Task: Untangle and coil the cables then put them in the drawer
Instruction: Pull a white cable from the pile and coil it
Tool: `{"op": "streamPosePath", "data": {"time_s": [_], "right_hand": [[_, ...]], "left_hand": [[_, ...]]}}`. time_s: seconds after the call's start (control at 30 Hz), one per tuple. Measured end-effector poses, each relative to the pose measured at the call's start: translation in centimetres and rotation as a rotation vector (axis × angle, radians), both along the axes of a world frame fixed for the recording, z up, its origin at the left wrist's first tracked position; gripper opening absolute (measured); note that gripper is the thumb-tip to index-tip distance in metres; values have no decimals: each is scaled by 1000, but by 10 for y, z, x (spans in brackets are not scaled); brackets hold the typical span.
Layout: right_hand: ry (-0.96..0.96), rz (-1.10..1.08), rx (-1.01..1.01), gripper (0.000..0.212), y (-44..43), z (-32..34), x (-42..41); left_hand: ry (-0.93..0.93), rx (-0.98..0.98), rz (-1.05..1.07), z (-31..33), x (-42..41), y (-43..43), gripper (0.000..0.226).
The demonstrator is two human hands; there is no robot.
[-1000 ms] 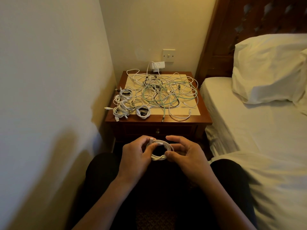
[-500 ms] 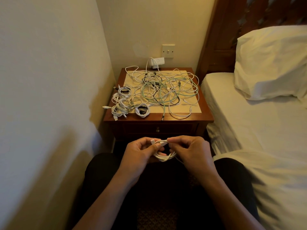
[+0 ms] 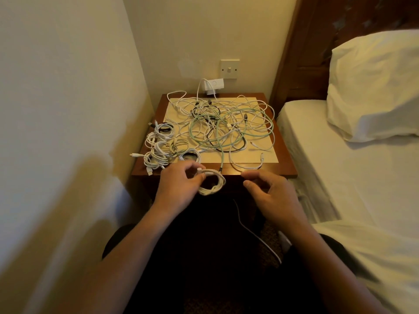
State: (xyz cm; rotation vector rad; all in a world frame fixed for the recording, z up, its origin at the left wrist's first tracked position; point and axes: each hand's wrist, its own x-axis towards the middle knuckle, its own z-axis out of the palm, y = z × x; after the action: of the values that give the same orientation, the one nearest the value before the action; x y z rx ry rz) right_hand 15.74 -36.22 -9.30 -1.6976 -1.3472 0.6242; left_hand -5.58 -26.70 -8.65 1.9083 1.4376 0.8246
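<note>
My left hand (image 3: 179,184) pinches a small coiled white cable (image 3: 213,183) just in front of the wooden nightstand's (image 3: 283,168) front edge. My right hand (image 3: 269,193) hovers a little to the right of the coil, fingers loosely curled, holding nothing. On the nightstand lies a big tangle of white, green and black cables (image 3: 226,128). Several coiled white cables (image 3: 163,148) sit in a heap at its front left corner. The drawer front is hidden behind my hands.
A wall runs close along the left. A bed with a white sheet (image 3: 351,173) and a pillow (image 3: 374,85) stands right of the nightstand. A white charger (image 3: 214,86) sits plugged in under the wall switch (image 3: 229,69). A thin cable (image 3: 256,234) trails over my lap.
Both hands have moved forward and up to the nightstand's front edge. My right hand has let go of the coil, which my left hand alone now holds.
</note>
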Motion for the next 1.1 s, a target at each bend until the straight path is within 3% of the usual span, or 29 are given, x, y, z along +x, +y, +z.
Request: {"op": "streamPosePath", "data": {"time_s": [0.27,0.47,0.7,0.83,1.1], "right_hand": [[-253,-75,-54,23,80,-9,62],[-395,-252,-86,38,141,-26,101],[-369,-263,-253,26,179,-31,117],[-155,-307,-131,25,172,-3,123],[-14,-210,182,23,123,122,129]], "left_hand": [[449,153,-159,-3,44,112,8],[671,142,-339,-10,68,146,24],[639,213,-338,-8,59,146,33],[543,235,-296,17,46,139,28],[285,257,-231,84,45,110,19]]}}
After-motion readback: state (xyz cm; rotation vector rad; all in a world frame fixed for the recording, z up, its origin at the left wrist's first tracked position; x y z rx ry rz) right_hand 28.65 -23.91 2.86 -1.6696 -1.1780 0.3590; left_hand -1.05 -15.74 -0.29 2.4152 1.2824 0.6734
